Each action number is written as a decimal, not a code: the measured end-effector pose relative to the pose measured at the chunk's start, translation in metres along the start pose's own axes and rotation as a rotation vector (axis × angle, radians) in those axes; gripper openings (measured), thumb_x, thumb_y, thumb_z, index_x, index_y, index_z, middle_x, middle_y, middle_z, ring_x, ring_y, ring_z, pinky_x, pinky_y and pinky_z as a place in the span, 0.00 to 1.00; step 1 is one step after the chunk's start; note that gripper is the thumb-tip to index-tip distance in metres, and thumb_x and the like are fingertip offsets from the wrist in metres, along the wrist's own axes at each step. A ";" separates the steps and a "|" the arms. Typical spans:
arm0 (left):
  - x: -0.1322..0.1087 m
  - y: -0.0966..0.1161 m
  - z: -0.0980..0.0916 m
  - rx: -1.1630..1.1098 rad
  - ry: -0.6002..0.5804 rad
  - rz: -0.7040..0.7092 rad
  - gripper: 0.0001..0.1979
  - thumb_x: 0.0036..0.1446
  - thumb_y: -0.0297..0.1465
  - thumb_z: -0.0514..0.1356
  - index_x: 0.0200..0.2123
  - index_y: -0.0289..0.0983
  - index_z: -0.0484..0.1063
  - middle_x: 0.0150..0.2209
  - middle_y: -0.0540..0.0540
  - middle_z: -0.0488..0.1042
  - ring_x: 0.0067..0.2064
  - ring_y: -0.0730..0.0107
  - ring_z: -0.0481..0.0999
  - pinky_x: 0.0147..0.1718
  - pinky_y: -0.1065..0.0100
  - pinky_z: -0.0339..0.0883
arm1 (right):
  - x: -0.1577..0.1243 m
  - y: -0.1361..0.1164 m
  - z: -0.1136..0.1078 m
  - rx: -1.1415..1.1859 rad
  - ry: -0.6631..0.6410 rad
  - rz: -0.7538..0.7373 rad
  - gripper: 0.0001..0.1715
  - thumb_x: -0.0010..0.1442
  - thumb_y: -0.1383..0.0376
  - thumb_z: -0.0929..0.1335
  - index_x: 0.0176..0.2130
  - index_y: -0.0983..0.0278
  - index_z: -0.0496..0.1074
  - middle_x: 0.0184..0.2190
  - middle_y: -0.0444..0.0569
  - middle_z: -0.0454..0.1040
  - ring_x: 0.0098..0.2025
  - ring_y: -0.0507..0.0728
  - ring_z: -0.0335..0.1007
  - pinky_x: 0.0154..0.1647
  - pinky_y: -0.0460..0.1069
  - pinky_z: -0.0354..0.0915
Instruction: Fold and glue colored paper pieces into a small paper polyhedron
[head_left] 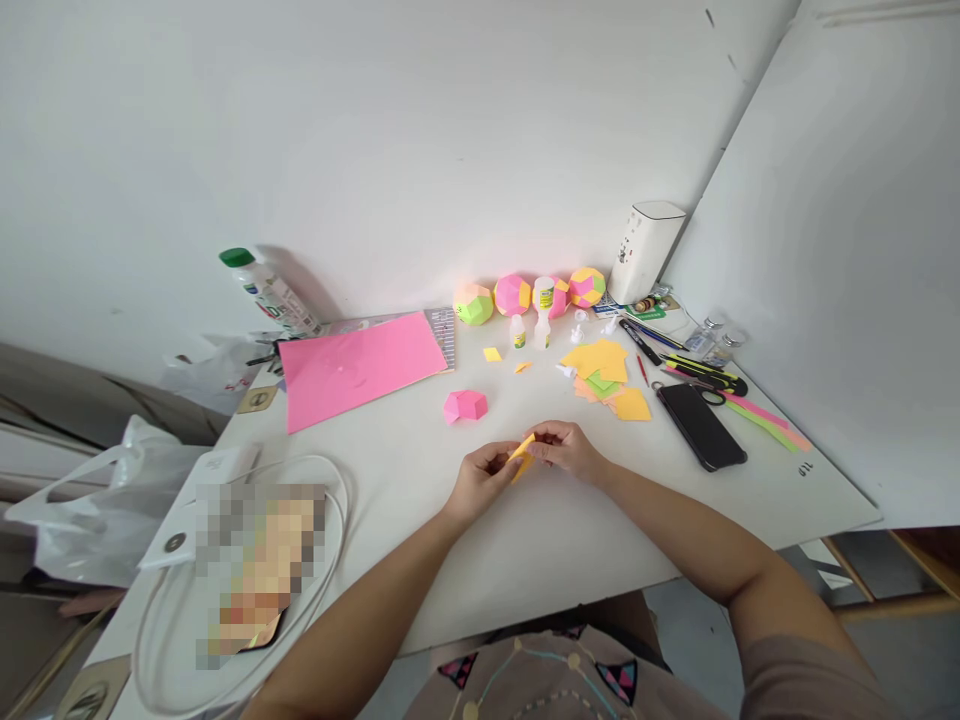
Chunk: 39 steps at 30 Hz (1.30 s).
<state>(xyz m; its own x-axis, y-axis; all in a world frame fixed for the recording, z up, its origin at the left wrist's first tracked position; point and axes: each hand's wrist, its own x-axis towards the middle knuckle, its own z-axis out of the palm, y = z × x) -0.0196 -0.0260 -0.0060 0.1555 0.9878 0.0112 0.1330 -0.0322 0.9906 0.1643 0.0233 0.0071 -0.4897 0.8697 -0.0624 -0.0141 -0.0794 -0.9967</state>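
Both my hands pinch a small folded piece of yellow-orange paper (523, 457) over the front middle of the white table. My left hand (484, 478) grips its lower left side, with the thumb along the paper. On the upper right side, the fingers of my right hand (568, 449) are closed on the same piece. Beyond my left hand lies a pink folded paper piece (465, 405). A small yellow paper diamond (492, 354) and an orange scrap (523, 367) rest farther back. Yellow, green and peach paper sheets (604, 375) are piled beyond my right hand.
Several multicoloured paper balls (513, 295) line the wall behind small glue bottles (519, 332). Pink sheets (360, 365) lie left, near a leaning green-capped bottle (270, 290). At right are a black phone (701, 425), cutters (705, 373) and a white holder (646, 252). A cable (341, 530) loops at left.
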 end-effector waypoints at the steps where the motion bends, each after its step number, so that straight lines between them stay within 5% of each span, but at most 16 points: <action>1: 0.000 0.000 0.000 0.023 -0.007 0.023 0.18 0.55 0.42 0.60 0.42 0.35 0.77 0.25 0.49 0.70 0.25 0.74 0.65 0.24 0.71 0.60 | 0.000 0.000 0.000 0.000 -0.005 -0.005 0.17 0.50 0.55 0.73 0.35 0.66 0.75 0.23 0.42 0.68 0.23 0.48 0.59 0.24 0.46 0.58; 8: 0.001 0.001 -0.001 0.168 0.004 0.183 0.15 0.59 0.40 0.56 0.40 0.39 0.79 0.23 0.50 0.66 0.25 0.74 0.61 0.25 0.70 0.59 | 0.001 -0.001 -0.002 -0.014 -0.034 -0.005 0.17 0.49 0.54 0.73 0.34 0.65 0.76 0.24 0.42 0.69 0.23 0.48 0.57 0.24 0.46 0.57; 16: 0.001 -0.002 0.001 0.244 0.038 0.202 0.15 0.58 0.39 0.58 0.43 0.40 0.78 0.25 0.50 0.64 0.27 0.73 0.62 0.27 0.70 0.60 | 0.000 -0.003 0.000 0.012 -0.011 0.002 0.16 0.49 0.56 0.73 0.33 0.65 0.76 0.24 0.42 0.69 0.23 0.48 0.57 0.24 0.46 0.56; 39: 0.000 0.004 -0.001 0.175 -0.045 0.148 0.17 0.59 0.42 0.56 0.30 0.36 0.78 0.21 0.51 0.62 0.23 0.76 0.58 0.22 0.71 0.54 | 0.000 -0.003 0.001 0.046 -0.047 -0.024 0.15 0.48 0.57 0.74 0.29 0.65 0.74 0.24 0.41 0.68 0.23 0.47 0.55 0.23 0.45 0.52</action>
<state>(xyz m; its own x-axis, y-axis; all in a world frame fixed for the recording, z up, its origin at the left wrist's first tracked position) -0.0199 -0.0260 -0.0019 0.2285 0.9627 0.1447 0.2727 -0.2059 0.9398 0.1639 0.0230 0.0102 -0.5295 0.8476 -0.0344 -0.0663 -0.0818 -0.9944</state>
